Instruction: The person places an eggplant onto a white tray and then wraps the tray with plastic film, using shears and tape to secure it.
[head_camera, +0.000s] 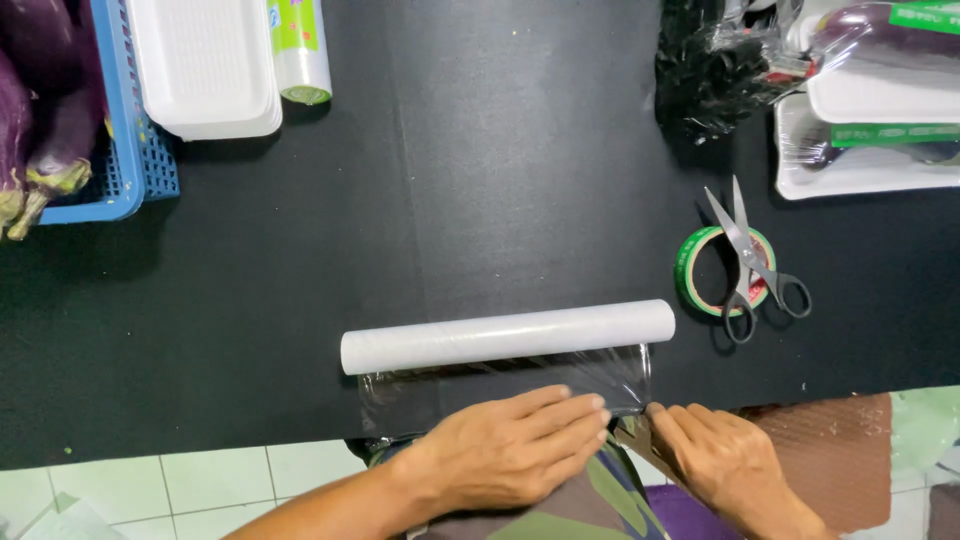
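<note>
Cling film roll (507, 336), white, sheet pulled toward us, our left hand (510, 450) flat on it, right hand (722, 462) pinching its edge, blue basket (128, 165) of eggplants (40, 110) at ten o'clock.

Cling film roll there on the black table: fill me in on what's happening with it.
A person has the cling film roll lying across the black table, with a clear sheet pulled toward them. The left hand lies flat on the sheet; the right hand pinches its near right corner. Scissors rest on a green tape roll to the right, untouched.
</note>
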